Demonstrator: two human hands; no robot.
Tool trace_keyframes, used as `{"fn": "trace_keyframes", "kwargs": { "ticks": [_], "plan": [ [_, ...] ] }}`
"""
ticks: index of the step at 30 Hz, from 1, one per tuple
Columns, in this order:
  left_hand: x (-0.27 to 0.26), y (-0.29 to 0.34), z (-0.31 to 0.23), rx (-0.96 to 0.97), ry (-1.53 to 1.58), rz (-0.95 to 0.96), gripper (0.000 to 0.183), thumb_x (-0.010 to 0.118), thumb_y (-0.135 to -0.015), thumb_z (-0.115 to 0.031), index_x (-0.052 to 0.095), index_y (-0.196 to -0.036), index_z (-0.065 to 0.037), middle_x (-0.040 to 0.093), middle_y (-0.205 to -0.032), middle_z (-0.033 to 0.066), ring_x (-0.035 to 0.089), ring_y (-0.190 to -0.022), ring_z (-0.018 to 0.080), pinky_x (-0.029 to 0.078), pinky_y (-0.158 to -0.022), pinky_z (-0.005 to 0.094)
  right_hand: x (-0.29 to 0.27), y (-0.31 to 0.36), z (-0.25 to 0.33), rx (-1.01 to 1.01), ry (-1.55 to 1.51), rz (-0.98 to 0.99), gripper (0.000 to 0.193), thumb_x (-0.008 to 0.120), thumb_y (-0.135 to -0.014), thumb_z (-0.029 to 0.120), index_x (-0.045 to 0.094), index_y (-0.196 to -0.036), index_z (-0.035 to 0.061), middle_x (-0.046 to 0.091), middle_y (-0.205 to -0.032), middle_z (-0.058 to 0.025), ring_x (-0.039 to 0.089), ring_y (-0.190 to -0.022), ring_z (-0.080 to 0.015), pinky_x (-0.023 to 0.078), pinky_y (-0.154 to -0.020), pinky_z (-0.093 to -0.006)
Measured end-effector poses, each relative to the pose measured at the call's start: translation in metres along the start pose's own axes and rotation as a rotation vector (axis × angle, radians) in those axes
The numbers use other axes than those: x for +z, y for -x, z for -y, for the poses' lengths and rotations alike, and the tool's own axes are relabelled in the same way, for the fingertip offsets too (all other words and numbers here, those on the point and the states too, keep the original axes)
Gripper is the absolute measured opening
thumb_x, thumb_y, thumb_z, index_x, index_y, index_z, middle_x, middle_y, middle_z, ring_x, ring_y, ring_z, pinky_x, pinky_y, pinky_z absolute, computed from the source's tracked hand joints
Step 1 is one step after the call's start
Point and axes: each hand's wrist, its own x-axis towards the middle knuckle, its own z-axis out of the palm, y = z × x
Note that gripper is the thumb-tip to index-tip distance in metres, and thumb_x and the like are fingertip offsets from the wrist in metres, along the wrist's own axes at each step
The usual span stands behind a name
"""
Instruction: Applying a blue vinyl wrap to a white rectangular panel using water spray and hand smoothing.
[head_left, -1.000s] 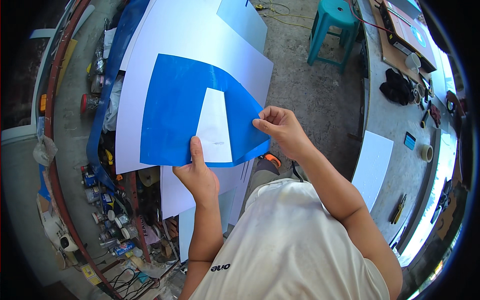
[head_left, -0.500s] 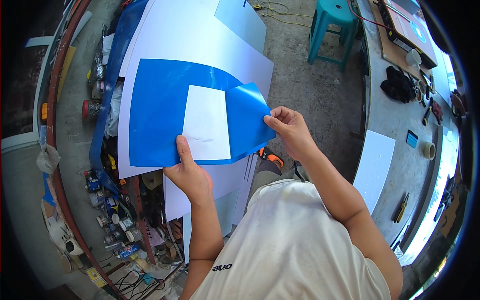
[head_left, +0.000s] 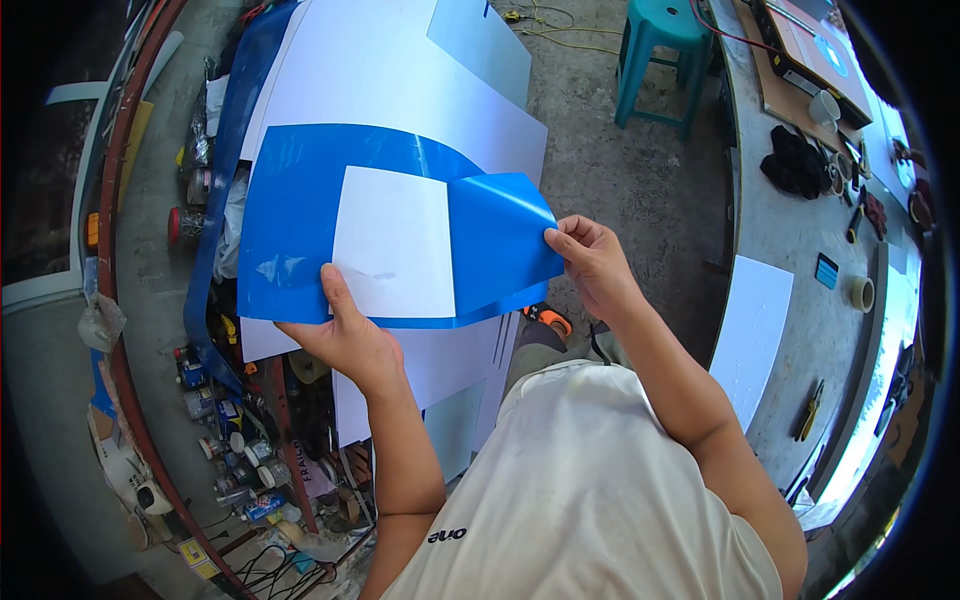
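A glossy blue sheet (head_left: 285, 220) with a white rectangular area (head_left: 395, 240) is held up in front of me. My left hand (head_left: 350, 335) grips its lower edge, thumb on top beside the white area, fingers hidden underneath. My right hand (head_left: 592, 258) pinches the outer corner of a raised blue flap (head_left: 505, 230), which meets the white area along its right edge. A small grey smudge marks the white area near its bottom. Behind the blue sheet lie large white panels (head_left: 370, 75), partly covered by it.
Jars and cans (head_left: 245, 460) crowd the left side below a blue curved panel (head_left: 207, 270). A teal stool (head_left: 665, 45) stands at the far right. On the right bench (head_left: 700, 440) side are pliers (head_left: 810, 410), a tape roll (head_left: 862, 293), a black cloth (head_left: 797, 163) and a white sheet (head_left: 755, 320).
My left hand has moved left with the blue sheet. My right hand has shifted slightly right and down, drawing the flap outward. The white area between them shows wider.
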Motion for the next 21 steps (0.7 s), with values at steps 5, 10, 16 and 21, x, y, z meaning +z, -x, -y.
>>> {"fn": "trace_keyframes", "kwargs": {
  "ticks": [5,10,16,21],
  "plan": [
    [-0.003,-0.011,-0.005,0.113,-0.114,0.038,0.070,0.058,-0.094,0.003,0.015,-0.149,0.001,0.038,-0.144,0.0218,0.048,-0.129,0.0287,0.043,-0.110,0.0424,-0.007,0.003,-0.002,-0.027,0.007,-0.018,0.016,0.073,-0.091,0.017,0.063,-0.094,0.0045,0.064,-0.083,-0.0001,0.056,-0.075,-0.0059,0.045,-0.069,-0.0223],
    [-0.007,-0.023,-0.001,0.251,-0.194,-0.059,0.085,0.060,-0.093,0.002,0.001,-0.154,0.001,0.032,-0.148,0.0228,0.042,-0.135,0.0300,0.038,-0.113,0.0433,-0.010,0.009,0.000,-0.043,0.016,-0.061,0.017,0.073,-0.090,0.018,0.064,-0.095,0.0049,0.064,-0.083,0.0002,0.055,-0.076,-0.0063,0.042,-0.071,-0.0226],
    [-0.012,-0.027,-0.003,0.266,-0.280,-0.104,0.089,0.060,-0.094,-0.001,-0.005,-0.154,0.000,0.029,-0.150,0.0238,0.049,-0.128,0.0299,0.044,-0.108,0.0390,-0.017,0.015,-0.001,-0.049,0.036,-0.098,0.020,0.075,-0.089,0.021,0.064,-0.094,0.0057,0.063,-0.082,0.0008,0.053,-0.076,-0.0066,0.040,-0.071,-0.0230],
    [-0.031,-0.036,0.001,0.179,-0.278,0.029,0.073,0.063,-0.093,-0.001,0.021,-0.153,-0.002,0.037,-0.147,0.0229,0.055,-0.120,0.0258,0.051,-0.098,0.0344,-0.027,0.018,-0.002,-0.063,0.034,-0.100,0.020,0.076,-0.089,0.022,0.064,-0.094,0.0064,0.062,-0.082,0.0009,0.052,-0.074,-0.0069,0.039,-0.070,-0.0236]
  ]
}}
